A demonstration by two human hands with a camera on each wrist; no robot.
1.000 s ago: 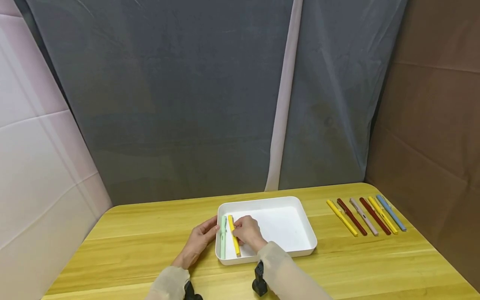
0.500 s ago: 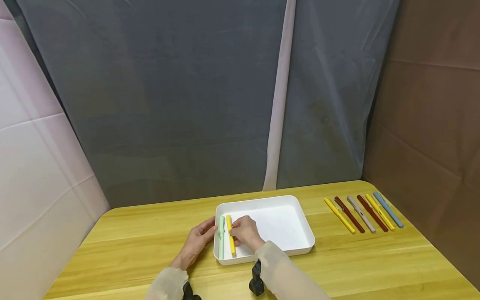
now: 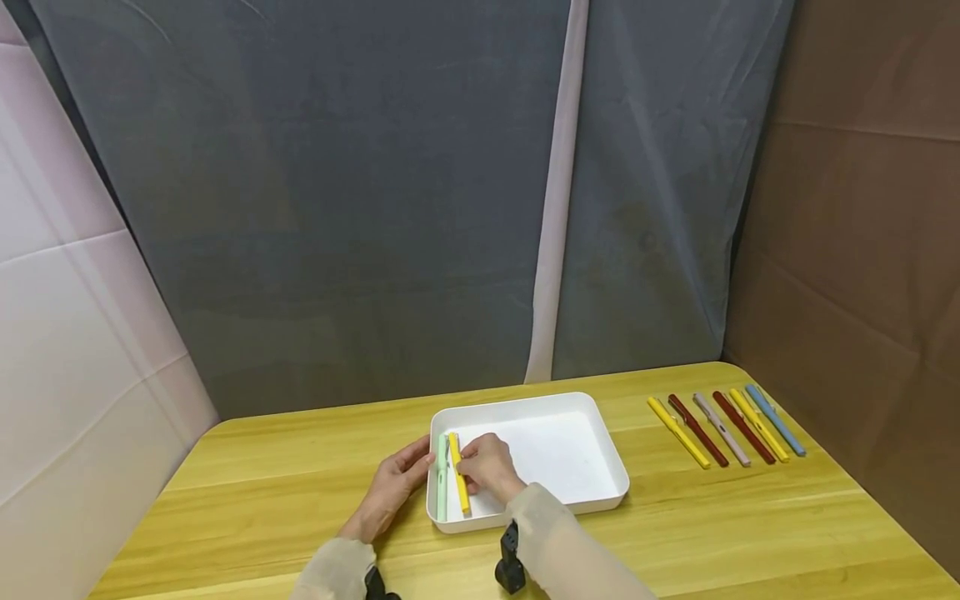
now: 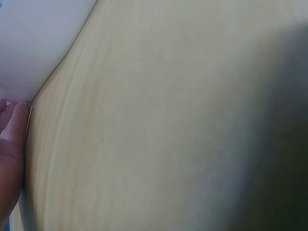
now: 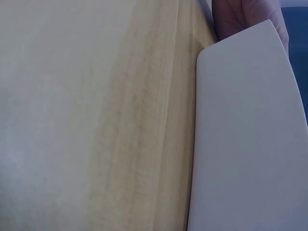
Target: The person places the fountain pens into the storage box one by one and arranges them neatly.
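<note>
In the head view a white tray (image 3: 558, 450) stands on the wooden table. Along its left wall lies a mint-green pen (image 3: 442, 492). Just right of that, a yellow pen (image 3: 460, 487) lies slightly tilted, its upper end close to the green one. My right hand (image 3: 491, 467) reaches over the tray and pinches the yellow pen by thumb and fingers. My left hand (image 3: 392, 489) rests against the tray's left outer side, fingers extended. The left wrist view shows part of that hand (image 4: 12, 149) against the tray wall (image 4: 38, 43). The right wrist view shows the tray's outer wall (image 5: 245, 130), hiding the pens.
Right of the tray, several pens lie in a slanted row: a yellow pen (image 3: 678, 432), a dark red pen (image 3: 699, 431), a light purple pen (image 3: 722, 430), another dark red, another yellow and a blue pen (image 3: 776, 421). A grey curtain (image 3: 375, 208) hangs behind the table.
My right hand has shifted the yellow pen slightly left, narrowing the gap to the green pen. My left hand stays at the tray's side. The head view has turned a little.
</note>
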